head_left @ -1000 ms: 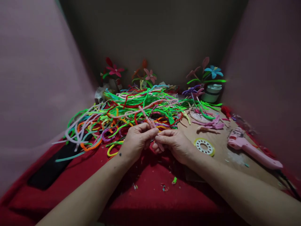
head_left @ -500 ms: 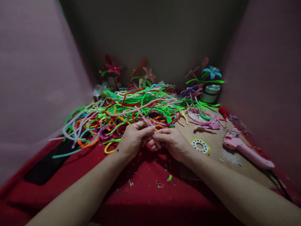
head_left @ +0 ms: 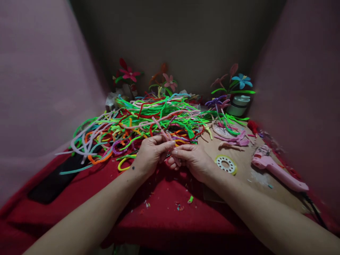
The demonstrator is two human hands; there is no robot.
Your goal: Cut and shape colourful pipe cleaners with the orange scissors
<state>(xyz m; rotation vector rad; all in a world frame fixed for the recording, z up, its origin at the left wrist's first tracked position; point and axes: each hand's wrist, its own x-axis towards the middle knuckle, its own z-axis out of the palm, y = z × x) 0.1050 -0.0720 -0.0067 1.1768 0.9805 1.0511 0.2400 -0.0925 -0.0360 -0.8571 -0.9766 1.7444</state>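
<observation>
Black slab [head_left: 47,186]: far left, partly under loose stems; I can't tell what it is.
Red-pink flower [head_left: 129,73]: formed, standing at the back.
Stem pile [head_left: 148,110]: plenty lying loose, apparently unworked.
Left hand [head_left: 149,153]: pinching the pink fuzzy piece [head_left: 158,125].
Held piece: between both hands, top end poking up; looks part-shaped, its middle covered by fingers.
Right hand [head_left: 195,158]: fingertips closed on its lower part, exact grip hidden.
Blue flower [head_left: 241,81]: formed too.
Pink tool [head_left: 281,173]: far right, head indistinct.

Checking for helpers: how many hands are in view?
2: the left hand and the right hand, close together before the pile of fuzzy stems, both holding the pink strip.
</observation>
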